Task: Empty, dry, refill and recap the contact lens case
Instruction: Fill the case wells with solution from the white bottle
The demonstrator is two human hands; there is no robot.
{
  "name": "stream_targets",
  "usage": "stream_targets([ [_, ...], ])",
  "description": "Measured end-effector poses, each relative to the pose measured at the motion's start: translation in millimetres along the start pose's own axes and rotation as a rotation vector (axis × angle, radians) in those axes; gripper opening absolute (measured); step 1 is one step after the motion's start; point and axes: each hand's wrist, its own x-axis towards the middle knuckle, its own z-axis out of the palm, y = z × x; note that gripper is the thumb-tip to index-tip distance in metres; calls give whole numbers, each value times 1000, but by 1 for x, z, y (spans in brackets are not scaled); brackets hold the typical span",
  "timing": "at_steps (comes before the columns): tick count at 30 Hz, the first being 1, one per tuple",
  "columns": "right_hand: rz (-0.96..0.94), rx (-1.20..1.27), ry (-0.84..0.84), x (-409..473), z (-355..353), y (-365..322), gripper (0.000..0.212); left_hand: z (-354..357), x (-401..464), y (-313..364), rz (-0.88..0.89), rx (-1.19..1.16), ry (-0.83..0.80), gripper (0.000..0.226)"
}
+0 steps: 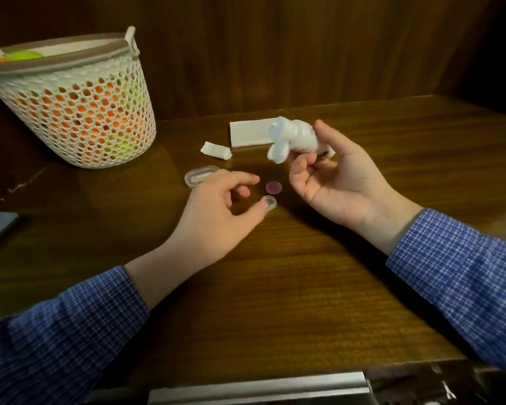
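White plastic weave makes up the basket [79,112] at my far left, with orange and green things showing through the holes. Next comes a clear oval lid or tray [200,175] on the wooden table [275,287], then a crumpled scrap of tissue [216,150]. My left hand [216,217] hangs loosely curled, thumb tip touching the small clear cup of the lens case [269,203], gripping nothing. Just past it lies the pink cap [274,187], off and flat on the table. A folded tissue [250,134] lies behind. My right hand [333,182] grips the white bottle [292,138], flip top open and tilted toward the cup. I judge the emptying and drying done, the refill in hand, and recapping left. I can read no label or writing anywhere.
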Motion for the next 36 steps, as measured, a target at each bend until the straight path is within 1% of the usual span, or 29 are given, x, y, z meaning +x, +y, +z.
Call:
stream_targets([
  [2,-10,-2,75,2,-2,-2,57,4,0,1,-33,99,-68,59],
  [5,-10,-44,145,3,-4,-7,55,7,3,2,-32,136,-77,69],
  [7,-17,-87,172,5,-6,-10,53,7,4,2,-16,136,-71,69],
  [10,-7,-134,169,7,-8,-14,52,7,4,4,-13,129,-80,66],
  [14,24,-213,158,9,-9,-15,46,6,3,6,-10,78,-100,58],
  [17,27,-421,151,11,-9,-14,40,4,0,6,11,11,-144,56],
  [20,20,-657,139,12,-7,-12,42,3,-4,5,45,-10,-181,56],
  [25,-77,-988,112,8,-8,-14,33,1,-6,2,97,-14,-203,58],
  [30,-152,-1159,108,7,-9,-10,31,1,-6,4,134,-21,-214,57],
  [36,-232,-1284,67,7,-10,-1,26,2,-5,2,140,-35,-212,55],
])
